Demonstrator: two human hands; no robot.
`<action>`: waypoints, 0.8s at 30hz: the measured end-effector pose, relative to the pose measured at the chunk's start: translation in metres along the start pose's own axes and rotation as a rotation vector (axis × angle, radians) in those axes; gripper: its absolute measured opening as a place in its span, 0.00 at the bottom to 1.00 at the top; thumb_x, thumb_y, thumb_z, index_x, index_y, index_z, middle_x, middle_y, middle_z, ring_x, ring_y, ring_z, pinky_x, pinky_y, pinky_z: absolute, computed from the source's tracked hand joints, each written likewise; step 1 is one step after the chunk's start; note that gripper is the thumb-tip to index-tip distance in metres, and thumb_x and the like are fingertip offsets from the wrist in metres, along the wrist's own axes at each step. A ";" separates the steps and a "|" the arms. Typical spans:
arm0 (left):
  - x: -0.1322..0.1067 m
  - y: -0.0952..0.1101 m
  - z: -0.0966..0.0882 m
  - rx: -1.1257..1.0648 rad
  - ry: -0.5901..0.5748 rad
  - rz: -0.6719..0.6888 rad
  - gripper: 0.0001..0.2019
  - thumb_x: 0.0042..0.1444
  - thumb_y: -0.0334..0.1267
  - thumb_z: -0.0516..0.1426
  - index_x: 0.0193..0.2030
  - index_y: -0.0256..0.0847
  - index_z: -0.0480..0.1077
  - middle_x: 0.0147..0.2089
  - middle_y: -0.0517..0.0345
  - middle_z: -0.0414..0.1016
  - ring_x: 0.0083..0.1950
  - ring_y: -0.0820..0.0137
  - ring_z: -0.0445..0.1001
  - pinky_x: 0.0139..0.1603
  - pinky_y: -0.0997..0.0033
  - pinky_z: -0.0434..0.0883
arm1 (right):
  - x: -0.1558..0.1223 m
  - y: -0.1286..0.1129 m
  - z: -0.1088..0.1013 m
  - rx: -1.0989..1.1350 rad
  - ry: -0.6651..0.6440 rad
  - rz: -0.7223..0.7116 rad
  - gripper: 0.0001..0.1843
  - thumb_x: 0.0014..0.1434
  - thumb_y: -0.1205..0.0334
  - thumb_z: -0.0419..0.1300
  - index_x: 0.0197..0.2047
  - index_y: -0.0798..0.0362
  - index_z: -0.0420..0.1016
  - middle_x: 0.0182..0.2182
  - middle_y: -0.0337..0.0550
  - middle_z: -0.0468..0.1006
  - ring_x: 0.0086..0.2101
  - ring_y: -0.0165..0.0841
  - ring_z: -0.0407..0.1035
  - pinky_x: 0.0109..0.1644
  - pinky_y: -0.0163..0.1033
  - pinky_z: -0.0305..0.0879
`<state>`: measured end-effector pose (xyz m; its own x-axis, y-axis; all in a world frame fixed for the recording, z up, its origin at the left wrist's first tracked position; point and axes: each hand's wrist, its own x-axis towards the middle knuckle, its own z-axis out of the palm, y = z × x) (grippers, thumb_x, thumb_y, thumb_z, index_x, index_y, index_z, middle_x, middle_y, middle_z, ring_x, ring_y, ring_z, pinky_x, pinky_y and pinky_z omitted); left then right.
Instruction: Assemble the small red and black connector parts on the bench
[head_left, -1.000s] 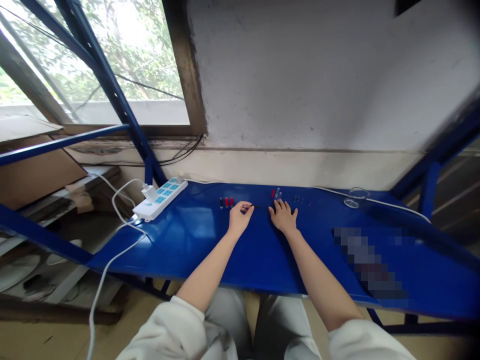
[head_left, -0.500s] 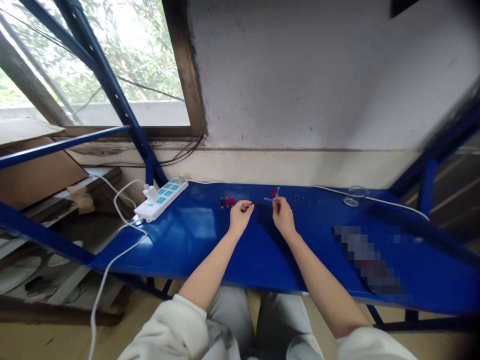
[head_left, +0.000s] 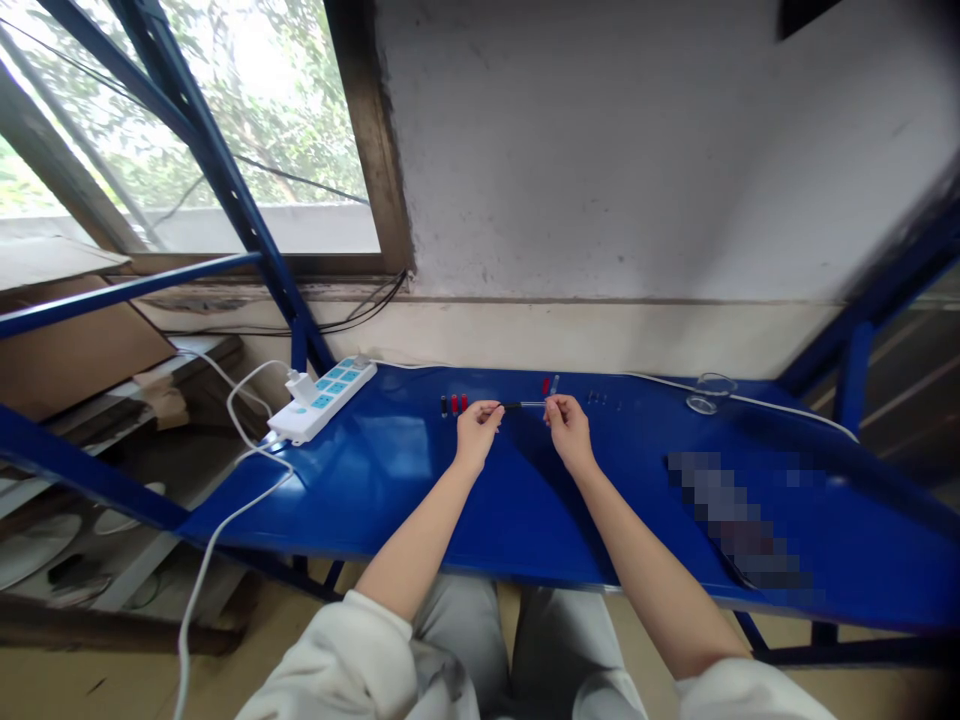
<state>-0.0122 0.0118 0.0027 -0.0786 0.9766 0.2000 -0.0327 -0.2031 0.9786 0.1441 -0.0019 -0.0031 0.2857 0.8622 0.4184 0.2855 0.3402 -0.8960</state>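
Note:
My left hand (head_left: 478,432) pinches a slim black pen part (head_left: 512,406) that sticks out to the right of its fingertips. Opposite it, my right hand (head_left: 568,428) is closed on a clear pen barrel (head_left: 532,404). The two pieces lie in one line between my hands, and their ends meet or overlap; how deep one sits in the other is too small to see. Left of my left hand stand a small black piece (head_left: 443,405) and two red pieces (head_left: 454,405). Behind my right hand are another red piece (head_left: 546,385) and a clear piece (head_left: 555,383).
Tiny clear parts (head_left: 596,397) lie on the blue table (head_left: 405,510), right of my right hand. A clear round container (head_left: 703,404) sits farther right, near a blurred dark object (head_left: 739,520). At the left are a white power strip (head_left: 322,400) and its cable (head_left: 217,535).
My hands have brought the black part and the clear barrel into line, closing the gap between them. The barrel now points left toward the black part.

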 end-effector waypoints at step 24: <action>-0.006 0.005 0.005 0.028 -0.181 0.098 0.11 0.44 0.41 0.60 0.33 0.36 0.71 0.29 0.57 0.72 0.28 0.76 0.67 0.31 0.74 0.65 | -0.002 0.002 0.005 0.065 -0.173 -0.009 0.15 0.56 0.50 0.49 0.37 0.54 0.63 0.22 0.37 0.68 0.22 0.27 0.62 0.29 0.34 0.61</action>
<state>-0.0073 0.0057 0.0066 0.1005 0.9494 0.2975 -0.0058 -0.2984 0.9544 0.1397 -0.0012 -0.0064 0.1201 0.9089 0.3994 0.2262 0.3667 -0.9024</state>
